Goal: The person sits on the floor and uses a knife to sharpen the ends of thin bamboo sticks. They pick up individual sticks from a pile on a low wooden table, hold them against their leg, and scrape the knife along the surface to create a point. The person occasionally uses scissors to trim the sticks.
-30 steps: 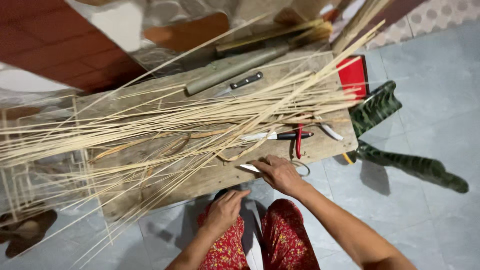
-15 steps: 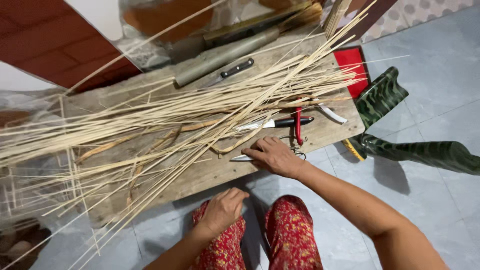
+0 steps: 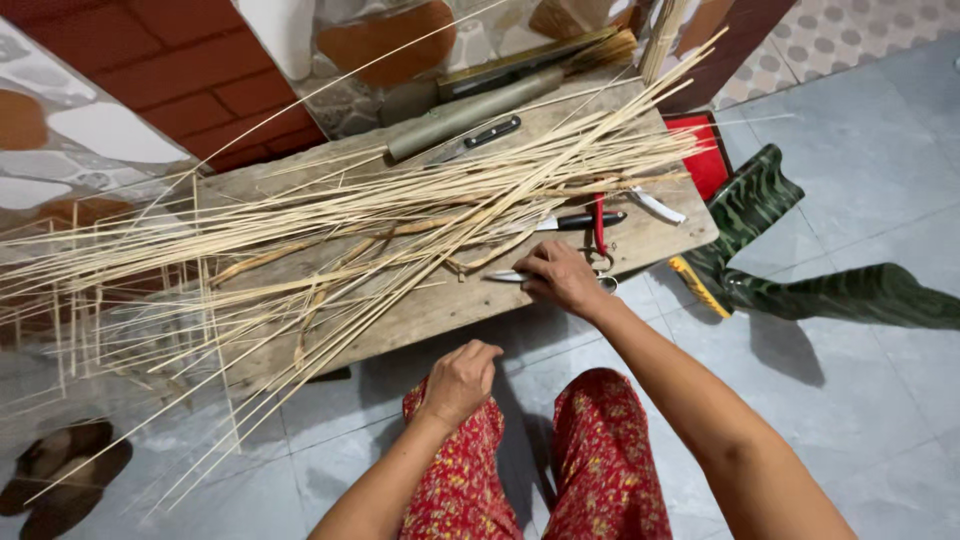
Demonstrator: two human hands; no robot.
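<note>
The right hand [image 3: 562, 280] is lying palm down on the near edge of the wooden plank table [image 3: 440, 310], its fingers curled over a pair of scissors [image 3: 505, 276] whose metal tip is poking out to the left of the knuckles; whether the fingers are truly clamping the handles cannot be told, since the hand is covering them. The left hand [image 3: 460, 380] is resting loosely closed on the knee of the red patterned trousers [image 3: 590, 450], holding nothing.

A thick spread of thin bamboo strips [image 3: 330, 225] is sprawling across the table and overhanging its left end, crowding the space just beyond the right hand. A black-handled knife [image 3: 580, 220] is lying among the strips, and red-handled pliers [image 3: 600, 222] are sitting just beside it. Farther back, a second black-handled knife [image 3: 480, 135] is lying by a long grey tube [image 3: 470, 112]. Green camouflage rubber boots [image 3: 800, 260] are lying on the tiled floor [image 3: 860, 400] to the right, near a red tray [image 3: 705, 150].
</note>
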